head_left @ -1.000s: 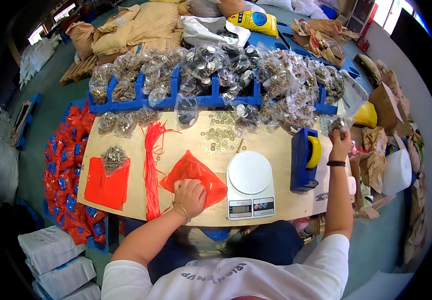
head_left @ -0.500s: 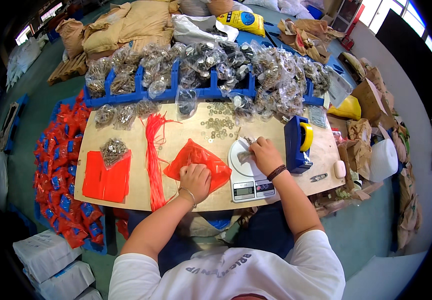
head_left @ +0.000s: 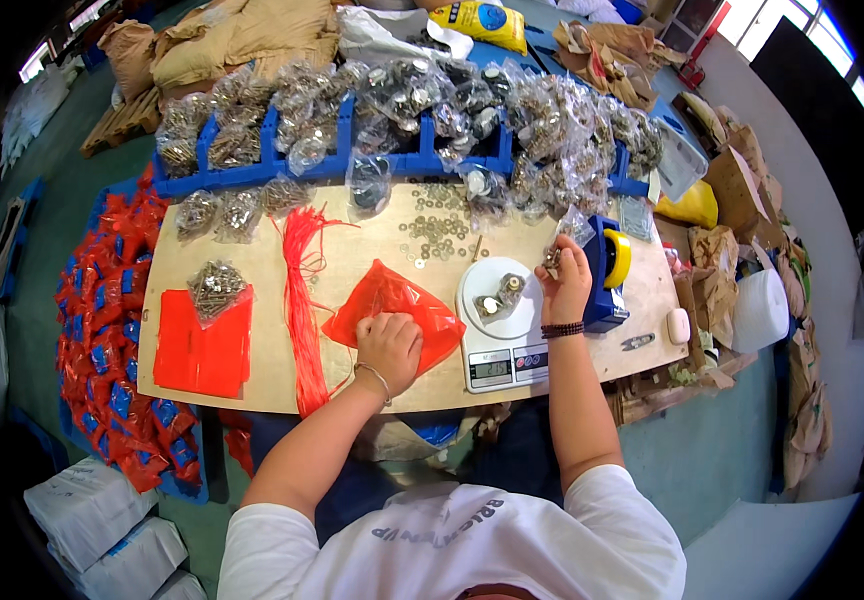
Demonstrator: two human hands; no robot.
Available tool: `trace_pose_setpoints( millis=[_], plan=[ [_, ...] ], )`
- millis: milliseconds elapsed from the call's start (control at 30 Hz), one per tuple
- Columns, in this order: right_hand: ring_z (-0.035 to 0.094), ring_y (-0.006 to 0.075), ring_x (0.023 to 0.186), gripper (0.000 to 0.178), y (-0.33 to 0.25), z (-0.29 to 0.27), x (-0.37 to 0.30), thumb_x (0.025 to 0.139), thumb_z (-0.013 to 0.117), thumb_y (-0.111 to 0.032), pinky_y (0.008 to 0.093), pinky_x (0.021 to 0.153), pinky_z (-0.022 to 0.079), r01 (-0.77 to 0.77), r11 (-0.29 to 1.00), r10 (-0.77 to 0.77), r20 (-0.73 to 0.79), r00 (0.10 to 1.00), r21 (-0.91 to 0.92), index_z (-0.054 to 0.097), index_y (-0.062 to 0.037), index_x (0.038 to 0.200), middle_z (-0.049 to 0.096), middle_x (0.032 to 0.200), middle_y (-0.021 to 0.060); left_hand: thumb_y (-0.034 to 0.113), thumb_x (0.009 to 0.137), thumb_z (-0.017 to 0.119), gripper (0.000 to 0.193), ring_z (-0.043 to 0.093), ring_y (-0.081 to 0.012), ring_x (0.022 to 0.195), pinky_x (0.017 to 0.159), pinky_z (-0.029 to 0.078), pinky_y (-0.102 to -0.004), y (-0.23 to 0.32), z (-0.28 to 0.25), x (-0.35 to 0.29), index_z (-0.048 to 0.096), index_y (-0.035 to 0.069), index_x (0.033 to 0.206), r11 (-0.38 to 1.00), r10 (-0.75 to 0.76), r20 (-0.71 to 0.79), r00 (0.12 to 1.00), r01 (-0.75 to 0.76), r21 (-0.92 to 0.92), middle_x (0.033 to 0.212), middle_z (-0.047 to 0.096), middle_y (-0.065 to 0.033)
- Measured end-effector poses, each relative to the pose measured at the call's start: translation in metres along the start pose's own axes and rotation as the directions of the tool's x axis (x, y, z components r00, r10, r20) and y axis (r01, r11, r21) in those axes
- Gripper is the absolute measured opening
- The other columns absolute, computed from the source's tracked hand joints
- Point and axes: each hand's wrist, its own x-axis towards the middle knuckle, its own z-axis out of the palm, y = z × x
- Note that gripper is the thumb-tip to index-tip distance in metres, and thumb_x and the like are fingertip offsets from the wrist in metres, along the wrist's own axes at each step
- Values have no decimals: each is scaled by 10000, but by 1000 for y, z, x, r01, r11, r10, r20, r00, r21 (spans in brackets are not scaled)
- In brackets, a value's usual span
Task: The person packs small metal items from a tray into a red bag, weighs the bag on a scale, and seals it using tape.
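Red plastic bunches beneath your left hand (head_left: pixel 389 343): it is the red bag (head_left: pixel 380 287), lying on the wooden table (head_left: pixel 367 240) with one corner close beside the white scale (head_left: pixel 478 280). Your left fingers curl over the bag; whether they pinch its film cannot be told from this view. Your right hand (head_left: pixel 564 275) is closed on a clear bag (head_left: pixel 573 227) with small metal pieces, raised between the scale and the blue tape dispenser (head_left: pixel 607 312). Another clear packet (head_left: pixel 499 300), with pale-topped and metal parts inside, rests on the scale's round pan.

Left of your red bag runs a bundle of red strands (head_left: pixel 302 285), and beyond that lies a stack of red sheets (head_left: pixel 197 350) with a bag of screws (head_left: pixel 216 288) on top. Loose washers (head_left: pixel 439 236) spread behind the scale, in front of the blue bins (head_left: pixel 415 161) heaped with bagged hardware (head_left: pixel 567 130).
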Motion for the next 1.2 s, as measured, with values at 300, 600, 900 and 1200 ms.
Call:
trace_pose_setpoints(
  millis=[300,600,900,1200],
  plan=[
    [557,95,827,267,6,10,-13,910,499,-187,260,655,516,61,997,-58,71,996,-47,526,-55,1140,555,1018,16,146,716,614,115,487,-218,898,799,303,-401,1,1,6,535,122,797,998,-45,15,999,46,-32,894,540,-16],
    [507,121,942,285,4,20,-26,889,495,-150,298,785,468,-39,999,36,232,972,9,505,-10,1137,526,1064,69,113,729,616,108,500,-214,864,807,327,-376,-19,-32,26,532,107,796,994,-109,285,952,113,3,823,527,-25],
    [568,169,796,369,-15,11,-50,849,585,-333,278,755,433,-182,960,276,827,491,-213,647,28,801,627,817,94,112,770,567,59,549,-242,759,714,364,-368,0,-62,23,518,86,792,920,-218,235,947,280,-274,744,556,-49],
    [540,80,830,225,-5,41,-73,884,536,-116,231,742,445,-242,686,719,589,369,-686,605,37,1034,608,883,26,94,768,587,74,563,-275,725,661,421,-385,7,-50,21,525,63,795,897,-209,174,962,259,-357,740,563,-79]
  ],
)
